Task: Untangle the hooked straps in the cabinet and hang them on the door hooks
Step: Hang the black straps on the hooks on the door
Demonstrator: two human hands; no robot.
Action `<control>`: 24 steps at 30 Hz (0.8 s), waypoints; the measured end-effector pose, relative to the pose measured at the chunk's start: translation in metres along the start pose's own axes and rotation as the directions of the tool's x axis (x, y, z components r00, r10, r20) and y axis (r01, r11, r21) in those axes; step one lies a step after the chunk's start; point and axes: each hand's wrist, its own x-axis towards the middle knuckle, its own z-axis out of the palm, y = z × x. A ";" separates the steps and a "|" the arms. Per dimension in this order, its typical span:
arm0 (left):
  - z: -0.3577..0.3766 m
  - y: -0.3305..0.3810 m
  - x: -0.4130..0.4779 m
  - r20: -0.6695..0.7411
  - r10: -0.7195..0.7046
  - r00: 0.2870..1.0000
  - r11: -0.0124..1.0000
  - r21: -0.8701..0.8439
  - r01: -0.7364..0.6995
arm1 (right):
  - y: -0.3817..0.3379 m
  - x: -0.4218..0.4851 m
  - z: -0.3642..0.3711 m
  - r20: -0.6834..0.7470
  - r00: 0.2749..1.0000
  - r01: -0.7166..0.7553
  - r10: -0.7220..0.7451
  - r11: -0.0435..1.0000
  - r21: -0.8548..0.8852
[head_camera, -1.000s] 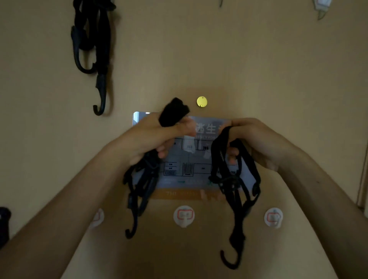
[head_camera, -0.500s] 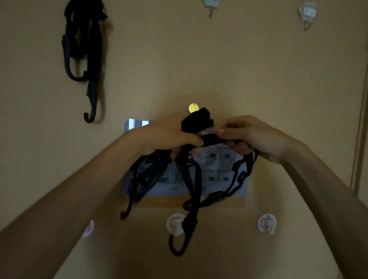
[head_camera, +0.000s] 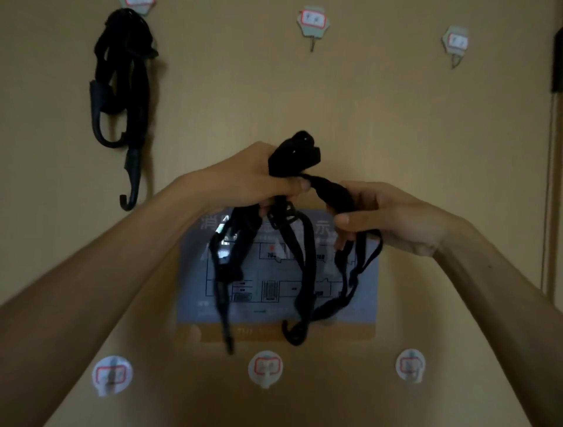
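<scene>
I hold a tangle of black hooked straps up in front of a tan door. My left hand grips a bunched loop of strap that sticks up above its fingers. My right hand grips the strap part leading off to the right. Loops and two hooked ends hang below both hands. Another black hooked strap hangs from the upper left door hook.
Two bare adhesive hooks, one at top centre and one at top right. Three round white hooks run along the bottom. A floor-plan sign is stuck to the door behind the straps.
The view tilted upward, showing the top hooks. My hands rose with the straps, and my right hand drew its part of the strap out to the right of the left hand.
</scene>
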 end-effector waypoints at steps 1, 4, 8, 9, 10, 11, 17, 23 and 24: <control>0.003 0.000 0.000 -0.025 0.021 0.999 1.000 -0.011 -0.021 | 0.005 0.001 0.006 0.027 1.000 -0.001 0.000 1.000 0.021; 0.009 -0.002 0.000 -0.047 0.031 0.998 1.000 0.005 -0.031 | 0.022 0.004 0.025 -0.005 1.000 -0.008 0.008 1.000 -0.001; 0.014 -0.009 -0.003 -0.055 -0.008 0.998 1.000 0.011 0.008 | 0.037 0.002 0.035 0.018 0.994 -0.108 0.108 0.993 0.044; 0.014 -0.011 -0.005 -0.064 -0.016 0.998 1.000 0.009 0.016 | 0.041 0.000 0.037 0.061 0.988 -0.145 0.143 0.989 0.026; 0.014 -0.012 -0.006 -0.073 -0.020 0.997 1.000 0.004 0.020 | 0.044 -0.002 0.041 0.099 0.980 -0.175 0.173 0.985 0.009; 0.015 -0.013 -0.008 -0.080 -0.025 0.996 1.000 -0.005 0.025 | 0.047 -0.005 0.045 0.129 0.973 -0.194 0.194 0.981 -0.011; 0.018 -0.012 -0.014 -0.018 -0.062 0.998 0.998 -0.014 0.061 | 0.075 -0.012 0.062 0.043 0.956 -0.273 0.289 0.936 -0.220; 0.013 -0.015 -0.019 0.074 -0.112 0.991 0.994 0.024 0.111 | 0.056 -0.018 0.035 -0.102 0.968 -0.241 0.228 0.960 -0.140; 0.013 -0.015 -0.018 0.069 -0.114 0.991 0.993 0.027 0.112 | 0.048 -0.016 0.032 -0.086 0.971 -0.227 0.221 0.971 -0.069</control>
